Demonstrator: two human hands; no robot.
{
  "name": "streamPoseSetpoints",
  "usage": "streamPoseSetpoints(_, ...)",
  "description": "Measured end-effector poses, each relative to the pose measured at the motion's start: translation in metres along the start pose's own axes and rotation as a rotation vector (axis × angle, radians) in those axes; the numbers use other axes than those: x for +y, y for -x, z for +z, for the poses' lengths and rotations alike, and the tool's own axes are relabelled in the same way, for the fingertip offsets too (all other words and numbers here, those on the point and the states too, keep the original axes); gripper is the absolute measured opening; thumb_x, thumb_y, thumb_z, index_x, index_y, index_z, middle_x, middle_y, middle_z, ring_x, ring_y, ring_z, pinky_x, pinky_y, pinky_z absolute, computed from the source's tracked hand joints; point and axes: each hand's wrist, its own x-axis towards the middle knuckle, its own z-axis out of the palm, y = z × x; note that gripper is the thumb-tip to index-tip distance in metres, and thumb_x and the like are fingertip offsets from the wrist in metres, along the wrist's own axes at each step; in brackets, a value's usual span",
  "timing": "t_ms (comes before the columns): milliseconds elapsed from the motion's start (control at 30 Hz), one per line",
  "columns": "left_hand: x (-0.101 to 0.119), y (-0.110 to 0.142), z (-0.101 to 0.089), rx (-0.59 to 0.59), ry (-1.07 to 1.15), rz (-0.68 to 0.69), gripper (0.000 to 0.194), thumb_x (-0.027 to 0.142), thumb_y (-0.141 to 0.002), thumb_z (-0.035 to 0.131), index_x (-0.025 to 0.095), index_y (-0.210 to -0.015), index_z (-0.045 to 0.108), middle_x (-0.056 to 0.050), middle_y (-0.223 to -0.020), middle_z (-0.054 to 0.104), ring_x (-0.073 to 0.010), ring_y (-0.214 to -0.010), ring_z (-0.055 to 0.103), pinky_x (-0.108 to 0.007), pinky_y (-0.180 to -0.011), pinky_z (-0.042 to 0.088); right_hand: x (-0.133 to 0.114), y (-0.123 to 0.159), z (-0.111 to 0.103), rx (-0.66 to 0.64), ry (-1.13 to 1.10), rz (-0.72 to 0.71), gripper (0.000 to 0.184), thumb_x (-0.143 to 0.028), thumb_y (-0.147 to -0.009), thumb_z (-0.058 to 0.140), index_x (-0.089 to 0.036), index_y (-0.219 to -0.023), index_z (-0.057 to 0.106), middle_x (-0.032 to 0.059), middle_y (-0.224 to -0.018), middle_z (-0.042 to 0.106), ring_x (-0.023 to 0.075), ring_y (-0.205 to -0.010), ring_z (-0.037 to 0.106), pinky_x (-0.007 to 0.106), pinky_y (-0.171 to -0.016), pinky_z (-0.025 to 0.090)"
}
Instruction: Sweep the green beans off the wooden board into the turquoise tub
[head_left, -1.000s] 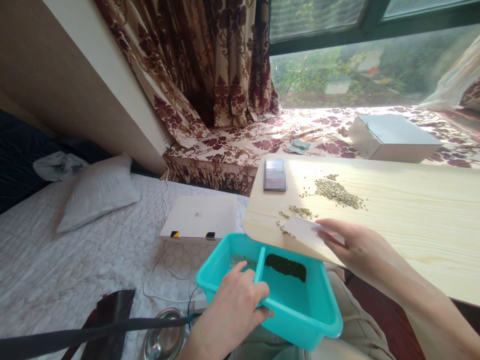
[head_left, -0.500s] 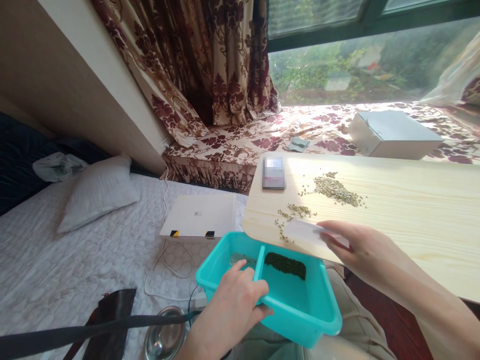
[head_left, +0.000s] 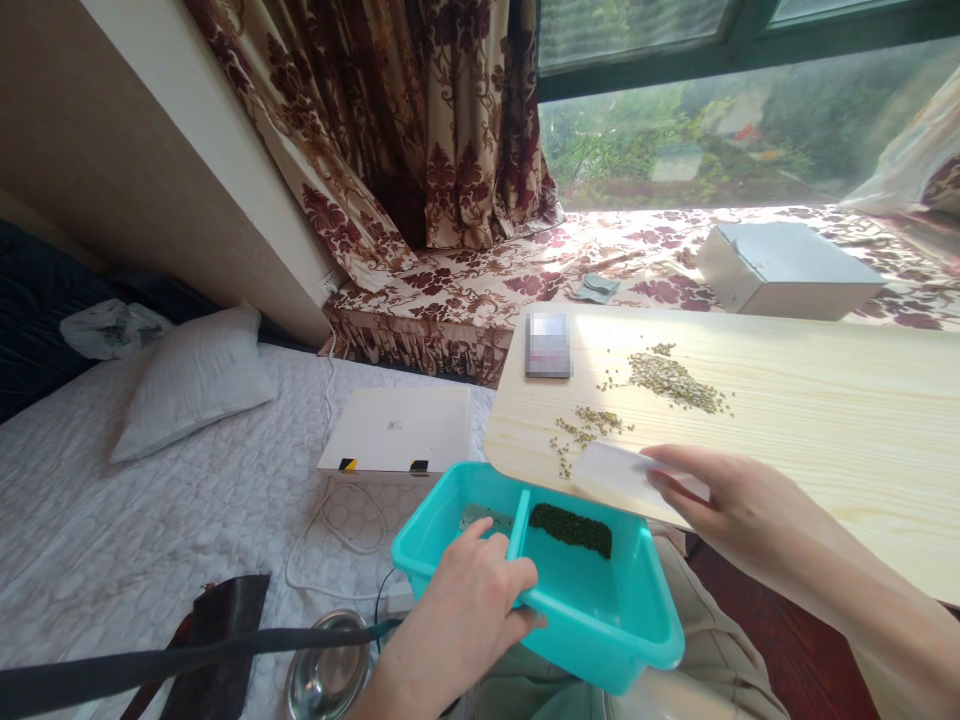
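Note:
My left hand (head_left: 474, 592) is closed on the near rim of a turquoise two-part tub (head_left: 600, 655), around the divider. A heap of dark green beans (head_left: 571, 530) lies in the tub's right compartment; a few small bits lie in the left one, partly behind my fingers. My right hand (head_left: 709, 490) pinches a thin whitish scraper (head_left: 616, 468), its flat blade low over the board's near edge by the tub. Beyond the blade, a small scatter of greenish beans (head_left: 589, 427) lies on the pale wooden board (head_left: 817, 420). Farther back is a larger patch of beans (head_left: 675, 380).
A flat, phone-like device (head_left: 548, 345) rests on the board's left end. On the bed are a white box (head_left: 401, 430), a pillow (head_left: 195, 385), a cable and a metal bowl (head_left: 328, 662). A dark strap (head_left: 195, 655) crosses the lower left. Another box (head_left: 787, 270) stands on the window ledge.
My right hand and the scraper have shifted slightly right, a little away from the small bean scatter. My left hand and the tub look the same.

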Motion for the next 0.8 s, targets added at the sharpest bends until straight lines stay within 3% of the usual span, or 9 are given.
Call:
streamPoseSetpoints(200, 0.000, 0.001, 0.000, 0.004, 0.008, -0.005, 0.024, 0.036, -0.082, 0.087, 0.021, -0.080, 0.068, 0.002, -0.078, 0.059, -0.0199, -0.085, 0.064, -0.043, -0.115, 0.042, 0.005, -0.002, 0.011, 0.073, 0.026, 0.002, 0.029, -0.037, -0.088, 0.052, -0.028, -0.095, 0.078, 0.0028, -0.073, 0.078, 0.0194, -0.053, 0.067, 0.027, -0.045, 0.045)
streamPoseSetpoints(533, -0.002, 0.003, 0.004, 0.027, 0.024, -0.003, 0.025, 0.035, -0.081, 0.088, 0.022, -0.080, 0.067, 0.002, -0.078, 0.058, -0.0202, -0.085, 0.064, -0.044, -0.114, 0.042, -0.010, -0.004, -0.001, 0.017, 0.024, -0.052, 0.029, -0.033, -0.090, 0.051, -0.028, -0.099, 0.078, 0.0033, -0.079, 0.080, 0.0191, -0.057, 0.069, 0.026, -0.046, 0.046)
streamPoseSetpoints(800, -0.004, 0.007, 0.005, 0.043, 0.033, -0.010, 0.026, 0.035, -0.081, 0.088, 0.022, -0.080, 0.066, 0.002, -0.079, 0.059, -0.0211, -0.089, 0.065, -0.046, -0.115, 0.042, -0.011, -0.008, 0.008, 0.012, 0.037, -0.067, 0.028, -0.032, -0.089, 0.052, -0.029, -0.097, 0.078, 0.0020, -0.072, 0.078, 0.0168, -0.051, 0.065, 0.025, -0.046, 0.043)
